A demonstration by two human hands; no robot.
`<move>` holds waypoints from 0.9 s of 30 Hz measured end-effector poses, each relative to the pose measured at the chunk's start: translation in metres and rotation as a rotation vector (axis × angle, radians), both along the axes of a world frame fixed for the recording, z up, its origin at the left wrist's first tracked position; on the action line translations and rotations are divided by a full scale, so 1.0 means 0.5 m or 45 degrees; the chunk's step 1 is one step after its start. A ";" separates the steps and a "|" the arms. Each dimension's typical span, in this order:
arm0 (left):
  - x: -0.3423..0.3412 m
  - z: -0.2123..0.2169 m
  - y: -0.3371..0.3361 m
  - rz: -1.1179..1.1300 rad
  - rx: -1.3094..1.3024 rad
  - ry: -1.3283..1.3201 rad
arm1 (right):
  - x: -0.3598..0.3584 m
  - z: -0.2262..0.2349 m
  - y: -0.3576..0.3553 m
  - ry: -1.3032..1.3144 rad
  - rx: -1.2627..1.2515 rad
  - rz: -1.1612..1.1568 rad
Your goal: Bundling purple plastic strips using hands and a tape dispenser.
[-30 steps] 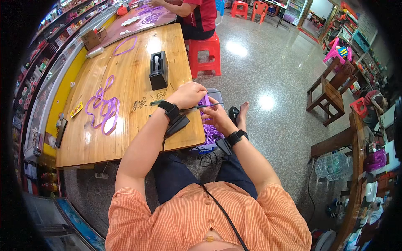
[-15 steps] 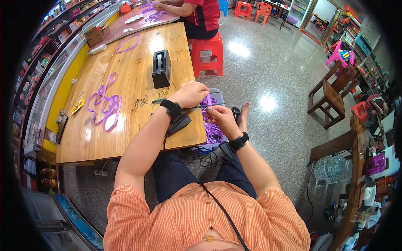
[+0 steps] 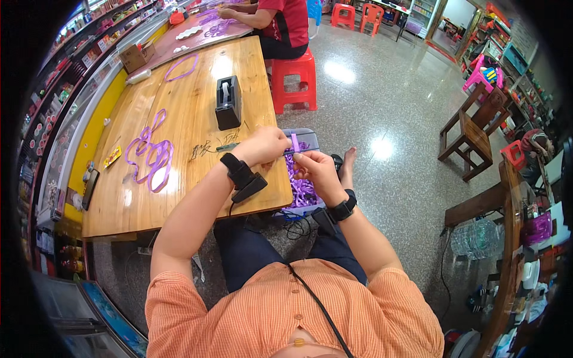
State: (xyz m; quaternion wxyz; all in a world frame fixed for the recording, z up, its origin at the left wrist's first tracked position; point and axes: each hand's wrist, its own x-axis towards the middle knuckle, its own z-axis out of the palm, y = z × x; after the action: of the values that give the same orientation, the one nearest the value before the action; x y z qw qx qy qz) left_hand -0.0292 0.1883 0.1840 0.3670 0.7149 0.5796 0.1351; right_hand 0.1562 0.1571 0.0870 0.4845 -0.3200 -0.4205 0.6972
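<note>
My left hand (image 3: 268, 145) is closed over the table's right edge, its fingertips partly hidden. Just beside it, my right hand (image 3: 317, 171) pinches near the lower end of a short purple ribbon strip (image 3: 295, 141), which stands up between the two hands. Whatever my left fingers hold is too small to make out. Below both hands is a translucent plastic bin (image 3: 306, 132) heaped with purple ribbon pieces (image 3: 303, 192). A slim dark green item (image 3: 227, 147) lies on the wood by my left wrist.
On the wooden table (image 3: 197, 107) are a black tape dispenser (image 3: 228, 104), looped purple ribbons (image 3: 149, 154) and a yellow packet (image 3: 112, 156). A co-worker in red (image 3: 283, 24) sits on a red stool (image 3: 295, 80) beyond. A wooden chair (image 3: 474, 134) stands at right.
My left hand has drawn slightly back and left, and its fingers are turned down more. The purple strip now shows more plainly between my hands. My right hand has barely moved.
</note>
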 end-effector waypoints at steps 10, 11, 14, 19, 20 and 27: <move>-0.010 -0.022 -0.006 0.070 -0.716 -0.700 | 0.000 -0.008 0.009 0.079 -0.107 0.043; -0.009 -0.022 -0.006 0.101 -0.725 -0.763 | 0.002 -0.013 0.013 0.092 -0.104 0.057; -0.018 -0.029 0.000 0.064 -0.738 -0.814 | 0.001 -0.009 0.015 0.070 -0.118 0.081; -0.010 -0.027 -0.012 0.103 -0.729 -0.862 | 0.035 0.080 0.024 -0.375 0.023 0.154; -0.011 -0.033 -0.011 0.092 -0.724 -0.869 | 0.035 0.108 0.034 -0.422 0.095 0.161; -0.011 -0.039 -0.024 0.090 -0.659 -0.760 | -0.147 0.271 0.179 -0.748 0.383 0.382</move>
State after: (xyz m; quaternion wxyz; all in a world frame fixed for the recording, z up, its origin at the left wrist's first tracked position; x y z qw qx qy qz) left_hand -0.0346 0.1763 0.1646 0.6826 0.5076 0.4867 0.1990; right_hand 0.0828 0.2466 0.2223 0.2770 -0.3665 -0.6819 0.5692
